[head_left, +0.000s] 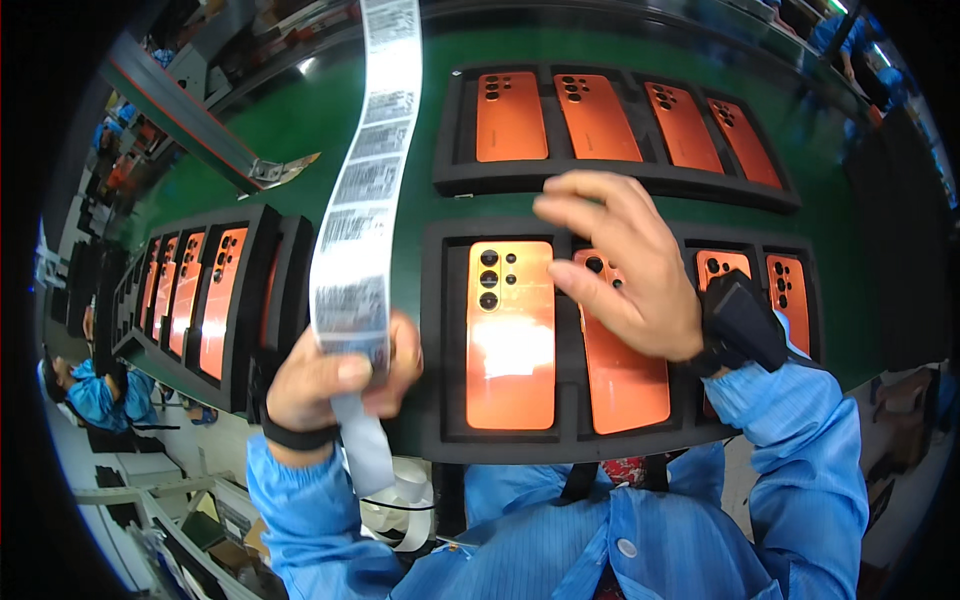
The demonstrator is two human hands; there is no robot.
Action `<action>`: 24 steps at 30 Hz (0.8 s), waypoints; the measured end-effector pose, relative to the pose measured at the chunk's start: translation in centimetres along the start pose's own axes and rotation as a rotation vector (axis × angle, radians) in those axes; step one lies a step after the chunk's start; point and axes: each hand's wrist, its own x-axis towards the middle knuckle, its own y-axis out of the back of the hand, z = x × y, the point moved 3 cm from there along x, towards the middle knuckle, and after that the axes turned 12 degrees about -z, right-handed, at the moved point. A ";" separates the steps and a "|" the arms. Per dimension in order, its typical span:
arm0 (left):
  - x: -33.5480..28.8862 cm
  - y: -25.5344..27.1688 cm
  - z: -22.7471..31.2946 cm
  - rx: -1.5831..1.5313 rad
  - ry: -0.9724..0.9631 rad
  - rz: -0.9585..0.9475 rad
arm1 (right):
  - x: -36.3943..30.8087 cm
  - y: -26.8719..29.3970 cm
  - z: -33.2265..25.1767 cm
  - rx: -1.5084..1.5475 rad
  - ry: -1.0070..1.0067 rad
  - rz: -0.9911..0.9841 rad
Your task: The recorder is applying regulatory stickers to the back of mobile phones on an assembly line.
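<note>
Under spread right hand, orange phone in black tray, left hand pinching label strip

bright overhead light | white glare on nearest orange phone | fisheye bending, black corners | sharp centre

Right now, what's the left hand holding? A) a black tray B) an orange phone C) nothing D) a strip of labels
D: the left hand pinches a long strip of labels running up out of frame; the phones lie in the black tray.
</note>
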 end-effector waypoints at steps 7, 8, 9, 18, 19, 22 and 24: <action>-1.0 -5.3 -3.5 -0.240 0.098 0.174 | -1.7 -1.6 -7.2 0.263 0.039 -0.167; -0.8 -6.0 -3.7 -0.266 0.120 0.192 | -2.0 -2.1 -7.4 0.264 0.010 -0.165; -1.0 -6.0 -4.3 -0.205 0.151 0.200 | -2.3 -2.3 -7.4 0.263 -0.019 -0.165; 0.5 -7.6 -5.1 -0.593 -0.092 0.061 | -3.5 -3.0 -7.7 0.027 0.069 -0.045; 0.6 -7.6 -5.2 -0.593 -0.091 0.061 | -3.5 -2.9 -7.7 0.026 0.068 -0.044; 1.0 -7.5 -5.7 -0.595 -0.018 0.243 | -3.4 -2.5 -7.8 0.011 0.067 -0.047; 1.2 -7.5 -5.7 -0.453 0.054 0.374 | -3.5 -2.5 -8.1 -0.095 0.108 -0.067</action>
